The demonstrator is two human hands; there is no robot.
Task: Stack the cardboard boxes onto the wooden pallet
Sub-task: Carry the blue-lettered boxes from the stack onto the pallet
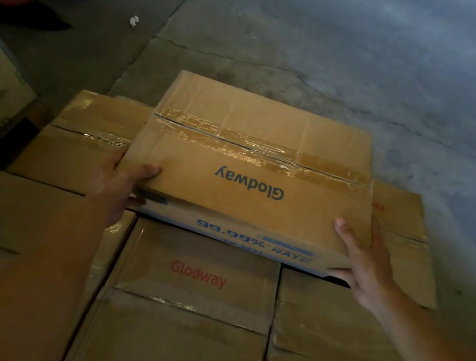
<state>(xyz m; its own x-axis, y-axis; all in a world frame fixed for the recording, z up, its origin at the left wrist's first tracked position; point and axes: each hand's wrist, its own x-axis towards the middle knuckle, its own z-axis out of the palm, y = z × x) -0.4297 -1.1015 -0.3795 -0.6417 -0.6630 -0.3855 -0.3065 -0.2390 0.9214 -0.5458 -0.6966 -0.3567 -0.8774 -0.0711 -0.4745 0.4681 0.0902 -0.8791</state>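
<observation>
Left hand, right hand clasp near corners of top box: thumbs above, fingers beneath. Box over far row of stacked boxes, near edge seemingly raised. Best: square edges, lower level, free fingers last. Pallet hidden.

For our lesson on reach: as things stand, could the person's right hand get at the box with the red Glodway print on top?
Likely not yet. The right hand and left hand both hold the blue-lettered box, which covers the far edge of the red-print box. Its near top lies bare, though.
</observation>
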